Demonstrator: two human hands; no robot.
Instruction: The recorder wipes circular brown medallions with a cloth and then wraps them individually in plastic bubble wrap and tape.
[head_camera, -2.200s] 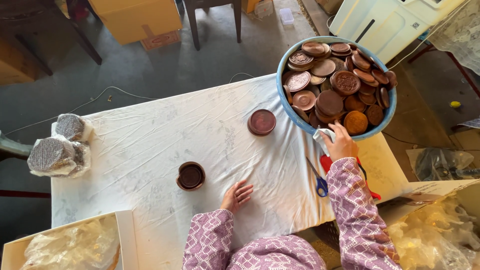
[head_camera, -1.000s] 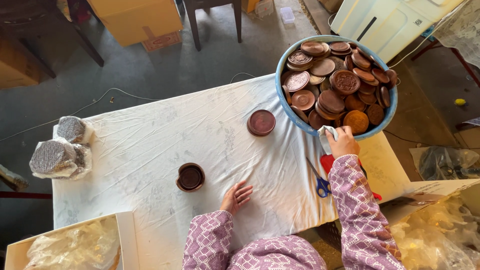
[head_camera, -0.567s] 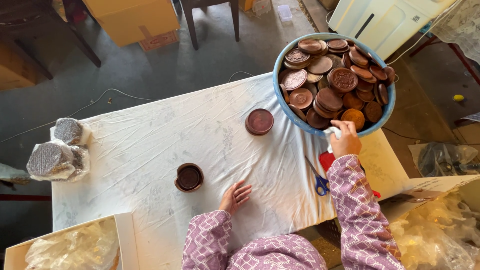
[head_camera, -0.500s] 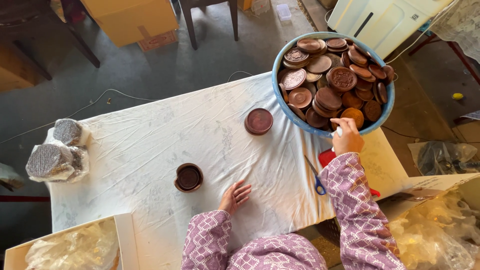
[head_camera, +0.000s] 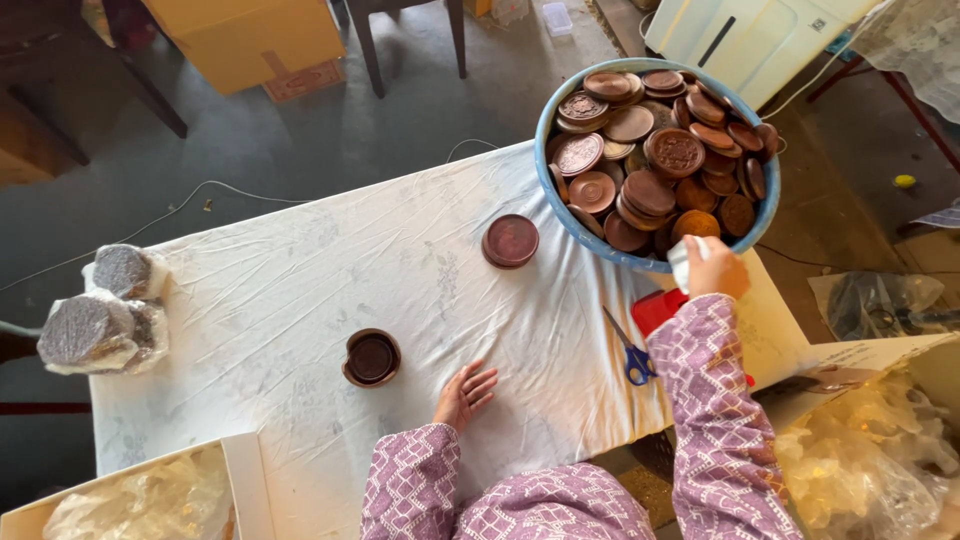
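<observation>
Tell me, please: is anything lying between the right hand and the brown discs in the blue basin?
Nothing visible does. The right hand, holding something white, is at the near rim of the blue basin, right beside the brown discs. The scissors lie behind it on the cloth.

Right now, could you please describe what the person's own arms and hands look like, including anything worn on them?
Both arms are covered to the wrists by long, loose sleeves of purple fabric with a fine white geometric print. The left hand and the right hand are bare: no gloves. No rings, watch or bracelets can be made out at this size. The same patterned cloth continues across the body at the bottom edge of the view.
</observation>
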